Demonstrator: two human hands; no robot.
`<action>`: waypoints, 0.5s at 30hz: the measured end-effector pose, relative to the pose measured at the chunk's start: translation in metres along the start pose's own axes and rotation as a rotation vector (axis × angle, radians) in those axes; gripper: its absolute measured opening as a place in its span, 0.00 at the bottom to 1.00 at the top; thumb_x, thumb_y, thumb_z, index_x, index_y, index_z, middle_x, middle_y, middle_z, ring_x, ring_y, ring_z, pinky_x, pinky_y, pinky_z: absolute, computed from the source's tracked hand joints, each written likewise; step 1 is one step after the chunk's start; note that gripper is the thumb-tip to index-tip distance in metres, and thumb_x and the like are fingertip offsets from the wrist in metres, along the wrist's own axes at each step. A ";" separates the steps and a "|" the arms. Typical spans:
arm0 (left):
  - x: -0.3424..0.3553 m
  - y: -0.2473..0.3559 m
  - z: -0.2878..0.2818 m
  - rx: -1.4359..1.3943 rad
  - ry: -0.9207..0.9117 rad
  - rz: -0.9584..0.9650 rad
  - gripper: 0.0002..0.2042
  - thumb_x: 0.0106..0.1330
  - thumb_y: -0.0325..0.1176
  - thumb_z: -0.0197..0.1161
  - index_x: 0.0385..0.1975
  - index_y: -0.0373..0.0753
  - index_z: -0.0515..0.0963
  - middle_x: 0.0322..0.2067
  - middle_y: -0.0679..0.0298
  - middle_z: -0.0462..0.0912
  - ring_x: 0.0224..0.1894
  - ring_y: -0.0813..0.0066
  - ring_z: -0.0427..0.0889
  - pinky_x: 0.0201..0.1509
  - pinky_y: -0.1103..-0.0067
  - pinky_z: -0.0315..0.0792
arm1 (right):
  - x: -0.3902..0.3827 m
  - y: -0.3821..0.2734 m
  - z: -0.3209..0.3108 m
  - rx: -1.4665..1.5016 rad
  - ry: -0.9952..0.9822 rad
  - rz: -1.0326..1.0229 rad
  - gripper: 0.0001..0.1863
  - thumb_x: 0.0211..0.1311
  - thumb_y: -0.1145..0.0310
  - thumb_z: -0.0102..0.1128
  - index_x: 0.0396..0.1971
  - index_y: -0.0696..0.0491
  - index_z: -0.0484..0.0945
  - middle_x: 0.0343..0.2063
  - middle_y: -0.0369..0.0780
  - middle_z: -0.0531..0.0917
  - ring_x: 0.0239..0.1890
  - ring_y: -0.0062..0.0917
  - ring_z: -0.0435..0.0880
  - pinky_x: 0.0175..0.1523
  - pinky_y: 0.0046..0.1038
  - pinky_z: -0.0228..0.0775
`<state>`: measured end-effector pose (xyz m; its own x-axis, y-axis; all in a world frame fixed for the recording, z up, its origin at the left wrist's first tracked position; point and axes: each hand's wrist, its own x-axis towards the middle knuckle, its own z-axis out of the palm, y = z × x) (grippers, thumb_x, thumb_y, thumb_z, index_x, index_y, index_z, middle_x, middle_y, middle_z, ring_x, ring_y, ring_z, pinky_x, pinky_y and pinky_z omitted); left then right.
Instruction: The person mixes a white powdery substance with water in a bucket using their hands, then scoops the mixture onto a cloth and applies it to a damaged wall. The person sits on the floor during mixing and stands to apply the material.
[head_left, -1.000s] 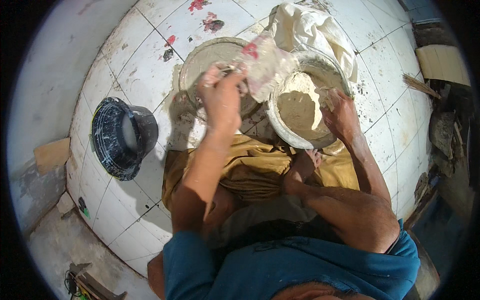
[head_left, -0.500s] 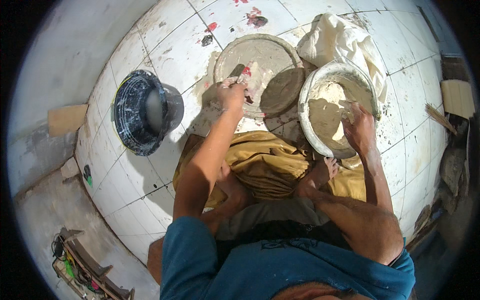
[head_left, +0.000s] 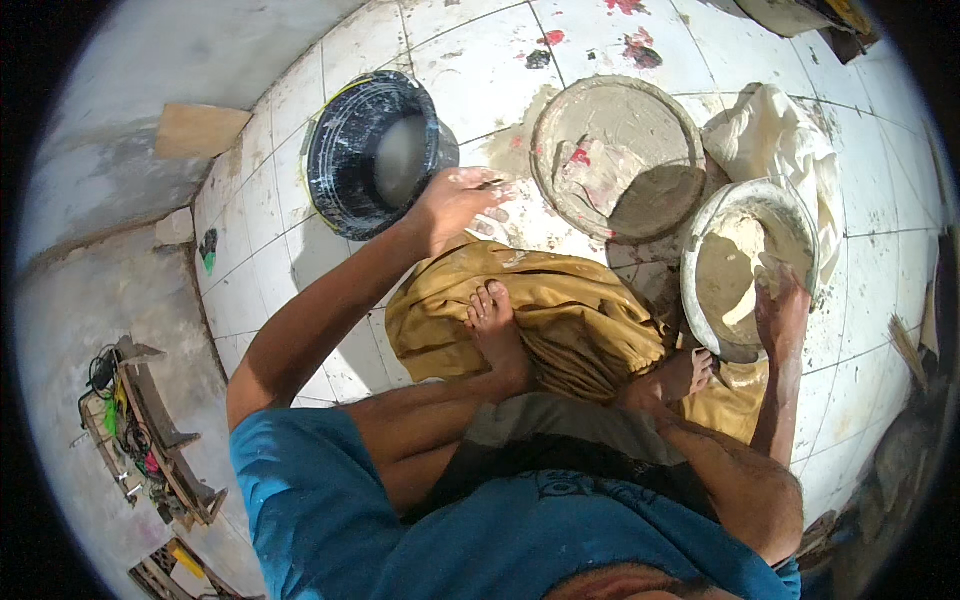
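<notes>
My left hand (head_left: 458,205) is open, fingers apart and coated pale, beside the black basin (head_left: 338,150) streaked with white and holding cloudy liquid. To its right, a pale, red-spotted piece (head_left: 590,172) lies on a round, mud-coloured tray (head_left: 553,130), partly in shadow. My right hand (head_left: 783,305) is inside the grey-rimmed bucket (head_left: 700,260) of beige powder and wet paste, its fingers curled round something I cannot make out. Below the tray, my bare feet rest on a crumpled mustard cloth (head_left: 550,270).
A white sack (head_left: 775,135) lies behind the bucket. A wall with a board (head_left: 200,130) borders the tiled floor at left. A wooden rack (head_left: 145,430) with cords and small items is at lower left. Thin sticks (head_left: 905,350) and dark clutter line the right.
The pale piece left my left hand and now lies on the tray. That hand moved left toward the basin and opened. My right hand stays in the bucket; the view has shifted.
</notes>
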<state>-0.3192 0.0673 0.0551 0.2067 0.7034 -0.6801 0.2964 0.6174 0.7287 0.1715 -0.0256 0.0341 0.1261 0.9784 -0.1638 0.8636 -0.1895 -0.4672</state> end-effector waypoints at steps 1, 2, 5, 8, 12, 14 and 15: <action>-0.015 0.009 -0.007 0.037 0.027 0.054 0.29 0.68 0.47 0.71 0.60 0.30 0.78 0.49 0.56 0.85 0.44 0.70 0.87 0.47 0.75 0.81 | 0.003 0.001 0.000 0.000 -0.011 0.018 0.14 0.67 0.72 0.64 0.51 0.54 0.84 0.48 0.52 0.86 0.50 0.50 0.86 0.54 0.46 0.78; -0.033 0.015 -0.015 0.081 0.055 0.098 0.30 0.69 0.49 0.70 0.60 0.29 0.77 0.48 0.57 0.85 0.42 0.71 0.87 0.46 0.76 0.82 | 0.005 -0.001 -0.001 0.031 0.003 -0.002 0.15 0.66 0.73 0.64 0.51 0.54 0.84 0.48 0.52 0.86 0.50 0.50 0.86 0.54 0.45 0.78; -0.065 -0.036 -0.039 -0.080 0.396 -0.135 0.27 0.76 0.51 0.60 0.63 0.33 0.73 0.55 0.48 0.81 0.52 0.59 0.85 0.53 0.67 0.82 | 0.000 -0.003 -0.008 0.092 0.076 -0.045 0.16 0.64 0.75 0.64 0.52 0.55 0.84 0.48 0.53 0.86 0.50 0.50 0.86 0.55 0.45 0.78; -0.079 -0.100 -0.053 -0.773 0.568 -0.331 0.32 0.74 0.58 0.60 0.60 0.31 0.73 0.57 0.44 0.80 0.57 0.50 0.82 0.56 0.62 0.81 | 0.003 0.006 -0.001 0.036 0.027 0.047 0.20 0.61 0.75 0.64 0.55 0.53 0.83 0.49 0.52 0.86 0.50 0.51 0.85 0.56 0.45 0.78; -0.042 -0.130 -0.074 -1.206 0.484 0.020 0.34 0.69 0.56 0.67 0.55 0.25 0.75 0.51 0.45 0.80 0.56 0.49 0.83 0.62 0.56 0.79 | 0.009 -0.005 0.002 0.011 0.040 -0.004 0.19 0.61 0.72 0.65 0.54 0.53 0.83 0.48 0.54 0.85 0.49 0.53 0.85 0.54 0.46 0.78; -0.018 -0.140 -0.097 -1.282 0.413 0.125 0.24 0.72 0.35 0.61 0.58 0.20 0.71 0.57 0.42 0.78 0.60 0.49 0.81 0.68 0.62 0.78 | 0.007 -0.018 -0.007 0.035 0.062 0.013 0.17 0.62 0.72 0.64 0.52 0.55 0.84 0.47 0.55 0.86 0.48 0.52 0.86 0.53 0.46 0.78; -0.012 -0.141 -0.105 -1.298 0.373 0.128 0.22 0.71 0.31 0.59 0.59 0.20 0.70 0.57 0.42 0.79 0.60 0.49 0.81 0.68 0.64 0.78 | 0.006 -0.014 -0.008 0.092 0.068 -0.001 0.16 0.63 0.71 0.64 0.51 0.56 0.84 0.45 0.56 0.86 0.47 0.51 0.87 0.52 0.44 0.79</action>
<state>-0.4617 0.0083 -0.0309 -0.1579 0.7054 -0.6910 -0.8340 0.2794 0.4758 0.1638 -0.0165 0.0468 0.1607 0.9814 -0.1051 0.8156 -0.1920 -0.5458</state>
